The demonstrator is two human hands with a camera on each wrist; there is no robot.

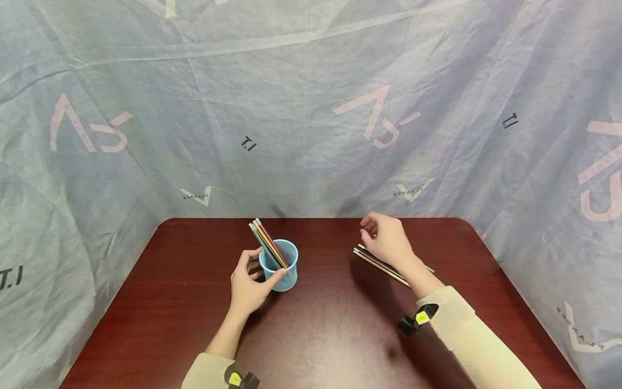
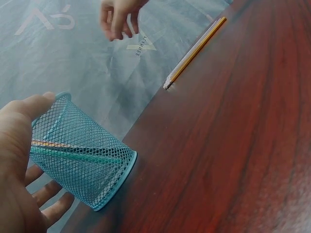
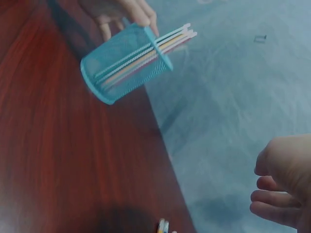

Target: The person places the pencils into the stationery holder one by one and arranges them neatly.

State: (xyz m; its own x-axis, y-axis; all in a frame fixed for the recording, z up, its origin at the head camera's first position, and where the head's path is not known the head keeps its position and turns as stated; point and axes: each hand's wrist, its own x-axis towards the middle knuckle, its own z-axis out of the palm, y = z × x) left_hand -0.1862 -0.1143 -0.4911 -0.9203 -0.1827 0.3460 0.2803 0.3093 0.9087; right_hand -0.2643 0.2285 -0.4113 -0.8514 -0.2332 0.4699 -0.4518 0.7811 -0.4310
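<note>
My left hand (image 1: 250,283) holds a light blue mesh pencil cup (image 1: 286,278), thumb and fingers around its side near the rim. Several pencils (image 1: 262,235) lean inside it, their eraser ends sticking out toward the back left. In the left wrist view the mesh cup (image 2: 82,155) stands on the table with a green pencil (image 2: 92,155) showing through its wall. Over on the right, my right hand (image 1: 389,240) hovers above several loose pencils (image 1: 381,265), fingers loosely bent with nothing between them. The hand and forearm partly hide those pencils.
The dark red wooden table (image 1: 320,335) ends at a back edge close behind the cup. A grey fabric sheet (image 1: 301,135) with printed letters hangs behind and along both sides. Each wrist carries a small black camera mount (image 1: 418,319).
</note>
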